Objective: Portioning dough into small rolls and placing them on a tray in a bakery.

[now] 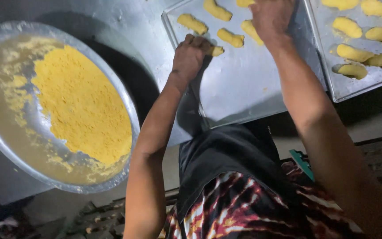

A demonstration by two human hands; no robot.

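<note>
My left hand (190, 56) is closed around a small yellow dough piece (217, 51), setting it on a metal baking tray (244, 88). My right hand (270, 17) rests further up the same tray, fingers down among several oblong yellow dough pieces such as one dough roll (231, 38); whether it grips one is hidden. A large round metal bowl (5, 146) at the left holds a mound of yellow dough (80, 106).
A second metal tray (359, 84) at the right carries several more yellow dough rolls. Both trays lie on a metal-topped surface (124, 22). My lap in dark patterned cloth (244, 194) fills the lower middle, with wooden slats (376, 155) beside it.
</note>
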